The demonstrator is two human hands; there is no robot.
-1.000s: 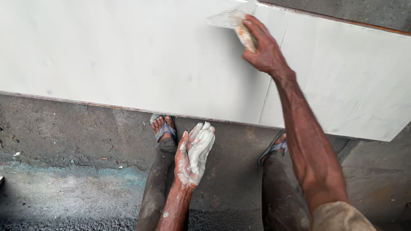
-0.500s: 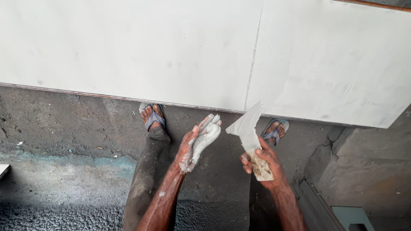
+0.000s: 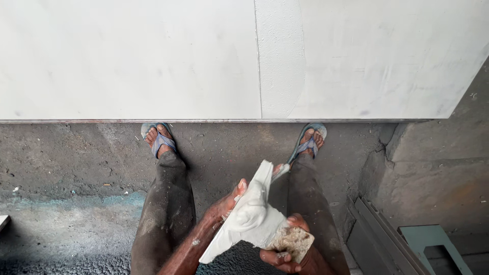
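both hands meet at 6 o'clock of the view, between the legs. left hand (image 3: pixel 224 209) is cupped and holds a lump of white putty (image 3: pixel 249 216). right hand (image 3: pixel 282 252) is clenched on the caked handle of a scraper (image 3: pixel 267 175), blade pointing to 12 o'clock and lying against the putty. white panel (image 3: pixel 127 61) stands at 12 o'clock, with a rough filled strip (image 3: pixel 280 56) along its joint; sandalled feet (image 3: pixel 160 140) rest on the concrete floor (image 3: pixel 66 158) below it. judged step: loading the blade. the following move would call for a clean, even pickup.
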